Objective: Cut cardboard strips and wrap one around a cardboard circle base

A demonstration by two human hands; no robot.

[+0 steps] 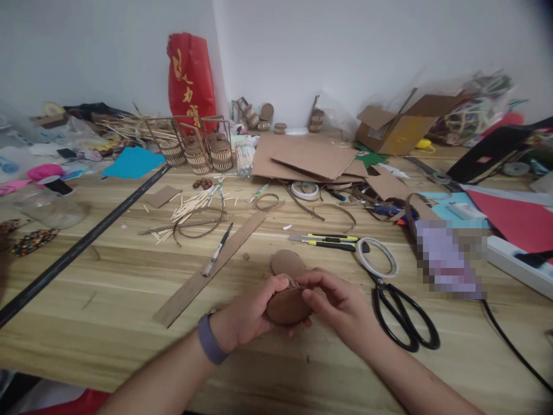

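Between my two hands is a round cardboard piece (288,306), its flat brown face turned up toward me. My left hand (254,308) wraps around its left side and underside, thumb along the upper edge. The fingers of my right hand (339,302) pinch at the far right rim, where a thin edge strip seems to run; the fingertips partly hide it. Just beyond lies another cardboard disc (287,262) on the table. To the left, a pen (218,249) rests across a long cardboard strip (190,294).
Black-handled scissors (400,314), a tape roll (377,257) and yellow-black utility knives (330,241) lie right of my hands. Thin sticks (196,204) are scattered to the left. Farther back stand small stick-sided baskets (221,154), stacked cardboard sheets (298,158) and a red bag (190,80).
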